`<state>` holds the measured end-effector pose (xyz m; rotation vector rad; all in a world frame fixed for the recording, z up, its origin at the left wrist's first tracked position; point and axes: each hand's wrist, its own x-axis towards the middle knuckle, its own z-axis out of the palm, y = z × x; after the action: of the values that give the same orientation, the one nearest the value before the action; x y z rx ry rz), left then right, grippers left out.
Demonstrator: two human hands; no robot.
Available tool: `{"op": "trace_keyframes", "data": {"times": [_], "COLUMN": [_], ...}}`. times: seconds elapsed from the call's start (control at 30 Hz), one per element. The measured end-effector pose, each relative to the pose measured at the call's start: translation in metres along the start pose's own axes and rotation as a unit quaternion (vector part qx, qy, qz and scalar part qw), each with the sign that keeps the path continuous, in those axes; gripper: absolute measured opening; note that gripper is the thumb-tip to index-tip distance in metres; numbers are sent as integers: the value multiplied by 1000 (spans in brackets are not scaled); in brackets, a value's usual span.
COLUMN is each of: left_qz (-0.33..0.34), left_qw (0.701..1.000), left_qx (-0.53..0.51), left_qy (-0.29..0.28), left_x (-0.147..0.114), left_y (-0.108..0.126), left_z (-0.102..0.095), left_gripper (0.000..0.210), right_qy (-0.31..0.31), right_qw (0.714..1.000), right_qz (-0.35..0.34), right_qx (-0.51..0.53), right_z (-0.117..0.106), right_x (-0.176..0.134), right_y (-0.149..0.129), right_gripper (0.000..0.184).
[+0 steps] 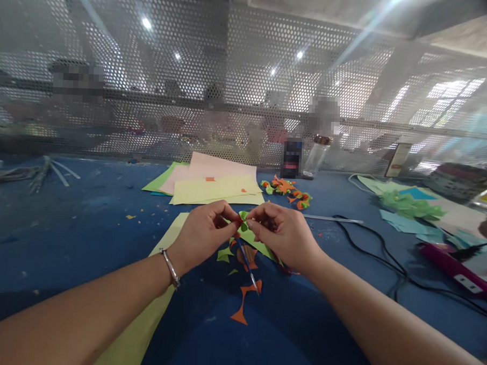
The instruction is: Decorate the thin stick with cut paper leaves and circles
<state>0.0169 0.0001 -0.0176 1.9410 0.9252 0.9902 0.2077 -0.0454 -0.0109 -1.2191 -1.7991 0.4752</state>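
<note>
My left hand point(203, 232), with a silver bracelet at the wrist, pinches one side of a small folded piece of green paper point(244, 219). My right hand point(285, 235) pinches the other side, and the fingertips of both hands nearly meet. A slim blue pen or brush point(246, 256) runs down from just under my left fingertips; whether the fingers touch it, I cannot tell. Below my hands lie green paper scraps point(225, 254) and an orange paper cut-off point(241, 311). My right hand partly hides a larger green sheet point(259, 242).
Stacked pale sheets point(219, 192) lie beyond my hands, beside several orange and green paper pieces point(283, 185). A glass bottle point(317, 156) stands by the perforated screen point(240, 69). At right are a black cable point(386, 245), a magenta power strip point(449, 267) and light-green paper point(414, 206).
</note>
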Motion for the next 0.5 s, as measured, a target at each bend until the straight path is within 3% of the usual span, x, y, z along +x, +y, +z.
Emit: {"op": "trace_keyframes", "data": {"times": [0.5], "left_qz": [3], "left_qw": [1000], "left_qx": [0], "left_qy": [28], "left_x": [0], "left_y": [-4], "left_z": [0], "left_gripper": [11], "right_qy": [5], "right_qw": [1000], "right_qz": [8], "right_qx": [-3], "right_z": [-1], "right_x": [0], "right_y": [-3], "right_gripper": [17]}}
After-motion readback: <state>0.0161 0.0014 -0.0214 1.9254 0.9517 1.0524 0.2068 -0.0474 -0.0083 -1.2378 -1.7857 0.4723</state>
